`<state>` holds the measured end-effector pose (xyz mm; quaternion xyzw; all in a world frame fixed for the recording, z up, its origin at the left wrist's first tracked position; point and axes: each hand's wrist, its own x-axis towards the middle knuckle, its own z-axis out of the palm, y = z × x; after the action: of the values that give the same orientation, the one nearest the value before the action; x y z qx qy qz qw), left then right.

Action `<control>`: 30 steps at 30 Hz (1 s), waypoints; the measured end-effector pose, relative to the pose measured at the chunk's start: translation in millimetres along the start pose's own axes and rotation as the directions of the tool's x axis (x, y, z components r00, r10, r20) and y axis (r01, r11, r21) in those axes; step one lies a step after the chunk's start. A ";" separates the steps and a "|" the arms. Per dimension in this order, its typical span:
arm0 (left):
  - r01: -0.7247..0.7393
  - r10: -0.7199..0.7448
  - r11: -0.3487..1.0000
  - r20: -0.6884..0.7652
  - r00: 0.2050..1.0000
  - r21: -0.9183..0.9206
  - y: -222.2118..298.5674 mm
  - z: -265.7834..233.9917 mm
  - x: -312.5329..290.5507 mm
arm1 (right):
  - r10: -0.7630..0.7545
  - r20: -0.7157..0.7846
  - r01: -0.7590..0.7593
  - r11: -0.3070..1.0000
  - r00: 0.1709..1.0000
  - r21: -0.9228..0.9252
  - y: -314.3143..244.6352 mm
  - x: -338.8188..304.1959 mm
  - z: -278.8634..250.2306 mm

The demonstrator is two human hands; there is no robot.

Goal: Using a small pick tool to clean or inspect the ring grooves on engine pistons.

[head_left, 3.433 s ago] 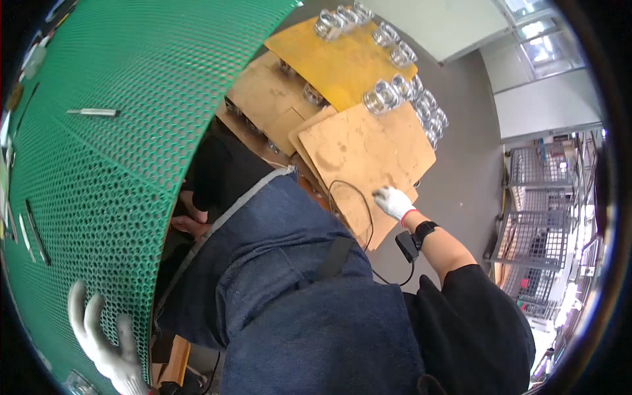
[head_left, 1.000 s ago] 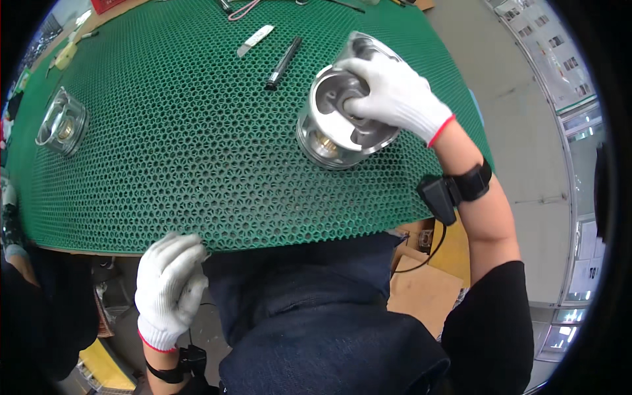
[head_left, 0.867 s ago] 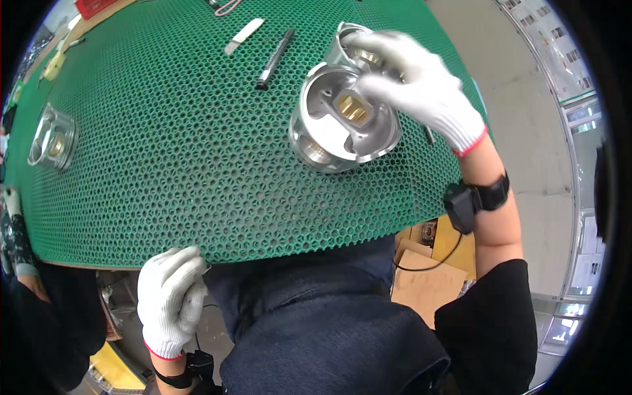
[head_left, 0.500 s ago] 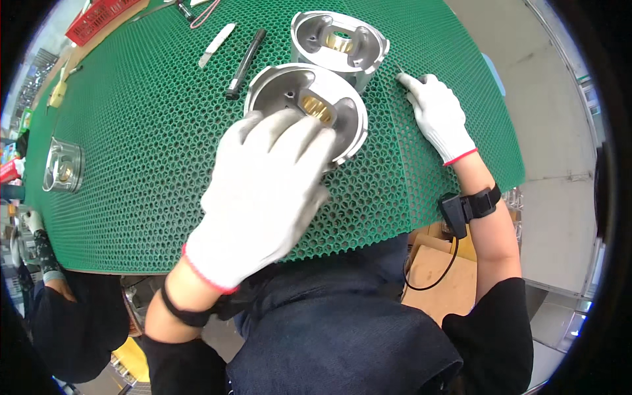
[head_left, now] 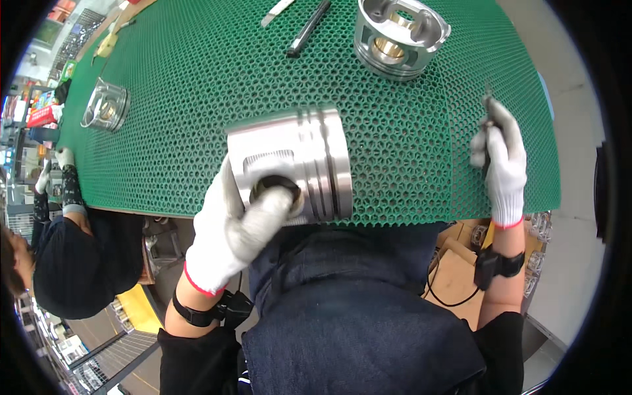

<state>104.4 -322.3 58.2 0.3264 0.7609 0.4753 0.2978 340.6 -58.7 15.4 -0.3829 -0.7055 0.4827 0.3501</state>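
Observation:
My left hand [head_left: 230, 224], in a white knitted glove, grips a silver piston [head_left: 276, 141] lying on its side in the air at the mat's near edge. Its thumb goes into the pin bore, and the ring grooves face right. The other fingers are mostly hidden behind the piston. On the right, my gloved right hand [head_left: 505, 158] is closed round a thin dark tool with a narrow tip [head_left: 488, 92]; blur hides its exact kind. A second piston [head_left: 395, 49] stands on the green mat [head_left: 395, 145] beyond, its brass-coloured bore lining showing.
A black marker pen [head_left: 309, 29] and a white strip-like tool [head_left: 276, 12] lie at the far side. Another piston [head_left: 108, 108] stands at the left. Beyond it, a co-worker's gloved hand [head_left: 64, 157] rests at the mat's edge. Cardboard [head_left: 454, 283] shows below the table.
My left hand has lifted the nearer piston off the mat, brought it closer and turned it onto its side. My right hand has turned, with the thin tool now showing. The view has shifted.

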 end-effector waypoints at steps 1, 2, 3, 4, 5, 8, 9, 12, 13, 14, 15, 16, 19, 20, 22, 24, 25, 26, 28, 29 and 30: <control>0.007 -0.008 1.000 -0.005 1.000 -0.005 -8.8 -1.1 -4.6 | 0.092 0.082 -0.102 0.987 0.992 0.122 -13.6 -15.9 13.7; 0.033 -0.034 0.985 -0.001 0.999 -0.170 -20.2 -2.9 -12.9 | 0.168 0.181 -0.209 0.948 0.969 0.239 -22.8 -28.6 26.9; 0.056 -0.054 0.942 0.014 0.998 -0.332 -31.3 -5.9 -20.8 | 0.231 0.311 -0.313 0.917 0.922 0.246 -31.1 -39.7 36.7; 0.084 -0.068 0.870 0.051 0.996 -0.486 -40.8 -7.5 -25.9 | 0.296 0.419 -0.419 0.876 0.858 0.238 -38.2 -50.7 42.3; 0.116 -0.078 0.772 0.088 0.993 -0.625 -45.7 -8.2 -28.6 | 0.362 0.512 -0.521 0.828 0.779 0.207 -46.5 -56.5 45.9; 0.245 -0.198 0.583 0.156 0.968 -0.774 -51.3 -5.6 -38.7 | 0.199 0.578 -0.453 0.825 0.792 0.338 -27.1 -65.8 41.6; 0.272 -0.246 0.533 0.160 0.956 -0.801 -53.8 -4.8 -41.3 | 0.194 0.559 -0.456 0.805 0.806 0.379 -23.6 -66.3 42.4; 0.303 -0.377 0.412 0.142 0.915 -0.859 -52.0 0.1 -44.2 | 0.150 0.532 -0.464 0.712 0.834 0.527 -17.7 -65.5 41.7; 0.298 -0.413 0.388 0.125 0.902 -0.872 -51.3 1.9 -44.5 | 0.150 0.531 -0.463 0.713 0.834 0.526 -14.7 -66.0 42.2; 0.289 -0.435 0.380 0.105 0.894 -0.879 -51.6 2.9 -44.8 | 0.150 0.511 -0.453 0.709 0.846 0.541 -11.4 -66.4 42.2; 0.274 -0.447 0.382 0.083 0.891 -0.883 -50.7 4.2 -44.0 | 0.149 0.490 -0.440 0.704 0.859 0.557 -10.4 -66.6 42.3; 0.272 -0.444 0.385 0.081 0.892 -0.882 -53.3 3.9 -43.9 | 0.146 0.489 -0.438 0.703 0.860 0.560 -13.7 -66.6 46.1; -0.273 0.301 0.946 -0.159 0.940 0.173 -54.4 -6.1 -38.0 | 0.226 0.411 -0.445 0.679 0.883 0.583 -22.1 -63.5 52.9; -0.424 0.499 0.797 -0.074 0.863 0.431 -43.5 -16.0 -32.4 | 0.228 0.405 -0.443 0.677 0.885 0.588 -18.3 -62.9 49.9; -0.689 0.700 0.267 0.356 0.619 0.674 7.4 -21.7 -15.1 | 0.163 0.465 -0.434 0.701 0.870 0.566 -11.7 -62.4 43.3; -0.715 0.845 0.129 0.301 0.443 0.687 -5.0 -26.4 0.0 | 0.083 0.454 -0.382 0.686 0.887 0.620 -10.2 -68.3 41.4; -0.604 0.911 0.142 0.135 0.389 0.784 -19.9 -24.9 10.4 | 0.100 0.411 -0.349 0.727 0.906 0.592 -9.1 -73.0 38.1; -0.528 0.902 0.367 -0.153 0.404 0.766 -44.7 -21.5 20.3 | 0.107 0.374 -0.317 0.762 0.921 0.564 -10.8 -76.3 40.3; -0.509 0.692 0.701 -0.303 0.655 0.500 -67.7 -13.2 38.9 | 0.229 0.365 -0.369 0.849 0.902 0.379 -27.2 -80.2 45.2; -0.536 0.597 0.783 -0.142 0.790 0.315 -58.3 -14.4 39.1 | 0.234 0.402 -0.367 0.882 0.885 0.294 -33.1 -79.4 48.2; -0.544 0.603 0.779 -0.134 0.787 0.311 -44.6 -22.0 41.5 | 0.247 0.434 -0.362 0.910 0.866 0.205 -39.7 -79.4 51.7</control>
<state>52.8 -316.5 19.5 0.5228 0.7076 0.4754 0.0047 324.6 -159.3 28.3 -0.3305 -0.6165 0.6946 0.1681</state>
